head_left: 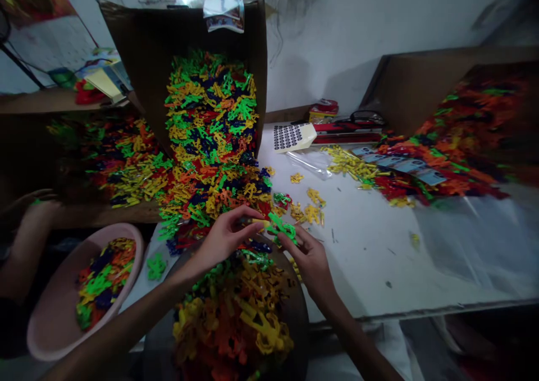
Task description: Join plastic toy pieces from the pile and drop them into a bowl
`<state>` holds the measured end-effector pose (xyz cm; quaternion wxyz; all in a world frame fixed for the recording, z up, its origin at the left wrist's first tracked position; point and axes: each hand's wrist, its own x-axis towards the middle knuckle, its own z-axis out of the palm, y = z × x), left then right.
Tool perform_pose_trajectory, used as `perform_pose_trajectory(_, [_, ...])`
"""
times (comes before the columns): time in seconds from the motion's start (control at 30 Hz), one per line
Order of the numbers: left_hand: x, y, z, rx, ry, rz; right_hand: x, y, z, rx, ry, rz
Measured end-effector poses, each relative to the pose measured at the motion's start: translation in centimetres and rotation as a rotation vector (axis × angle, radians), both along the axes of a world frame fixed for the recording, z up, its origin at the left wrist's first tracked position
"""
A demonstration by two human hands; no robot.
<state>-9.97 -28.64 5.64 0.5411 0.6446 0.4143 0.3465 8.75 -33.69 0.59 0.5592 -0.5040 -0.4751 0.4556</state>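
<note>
My left hand [225, 236] pinches a small yellow plastic piece [261, 223] between thumb and fingers. My right hand [309, 260] grips a green plastic piece [281, 228] right beside it, so the two pieces meet between my hands. Both hands hover over a dark bowl [297, 302] heaped with yellow, orange and green plastic pieces. Just beyond lies a big pile of mixed coloured pieces [210, 145] spilling from a tilted cardboard box [143, 50] onto the white table [379, 257].
A pink bowl [54, 319] with coloured pieces stands at lower left, beside another person's hand [36, 210]. A second cardboard box [412, 83] with red and orange pieces sits at right. A sticker sheet [290, 137] and clear plastic bags [475, 241] lie on the table.
</note>
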Motion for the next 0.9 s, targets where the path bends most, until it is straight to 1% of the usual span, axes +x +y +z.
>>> perform_pose_trajectory(0.1, [0.5,-0.7,0.3,0.022,-0.032,0.039,-0.7,-0.6,0.7,0.031,0.017,-0.029])
perform_pose_trajectory(0.2, [0.8,-1.1,0.5,0.11,0.006,0.072,-0.9,-1.1,0.9,0.042,0.049,-0.057])
perform_pose_trajectory(0.27, [0.9,-1.3,0.7,0.218,0.096,0.094,-0.8,-1.2,0.9,0.053,0.022,-0.088])
perform_pose_trajectory(0.4, [1.2,-1.3,0.8,0.481,0.274,0.131,-0.5,-1.4,0.8,0.103,-0.132,-0.14])
perform_pose_trajectory(0.47, [1.2,-1.1,0.8,0.564,0.305,0.127,-0.2,-1.5,1.0,0.131,-0.206,-0.137])
perform_pose_trajectory(0.53, [1.1,-0.8,0.8,0.596,0.292,0.11,0.2,-1.6,1.1,0.155,-0.25,-0.091])
perform_pose_trajectory(0.6, [0.8,-0.7,0.9,0.555,0.245,0.073,0.6,-1.7,1.3,0.164,-0.235,-0.006])
perform_pose_trajectory(0.73, [0.3,-1.0,0.7,0.291,0.162,-0.029,1.4,-1.8,1.5,0.136,-0.133,0.119])
perform_pose_trajectory(0.83, [0.0,-1.5,0.5,0.126,0.154,-0.049,1.7,-1.7,1.7,0.074,-0.075,0.227])
perform_pose_trajectory(0.9, [-0.4,-1.6,0.6,0.064,0.177,-0.069,1.6,-1.8,1.8,0.017,0.003,0.32])
